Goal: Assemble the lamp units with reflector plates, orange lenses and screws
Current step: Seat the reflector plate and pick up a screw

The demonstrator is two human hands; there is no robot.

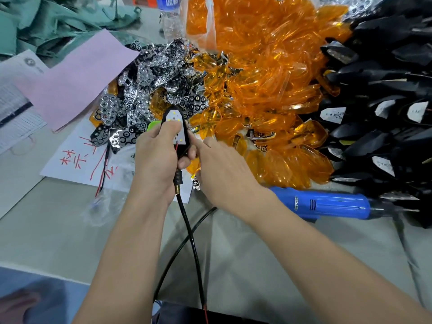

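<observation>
Grip: your left hand (pixel 155 157) clamps the lamp unit (pixel 177 129), thumb on its board; hold steady.
Helper: your right hand (pixel 224 169) rests a forefinger on its edge; closed or not, cannot tell.
Next: probably seat one of the reflector plates (pixel 145 90), piled just beyond.
Hindrance: orange lenses (pixel 257 78) crowd close; blue screwdriver (pixel 327 203) beside your right wrist.

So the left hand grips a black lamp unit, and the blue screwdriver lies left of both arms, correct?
No. The head view shows the blue screwdriver lying right of both arms, beside the black housings. The left hand does grip the black lamp unit.
</observation>
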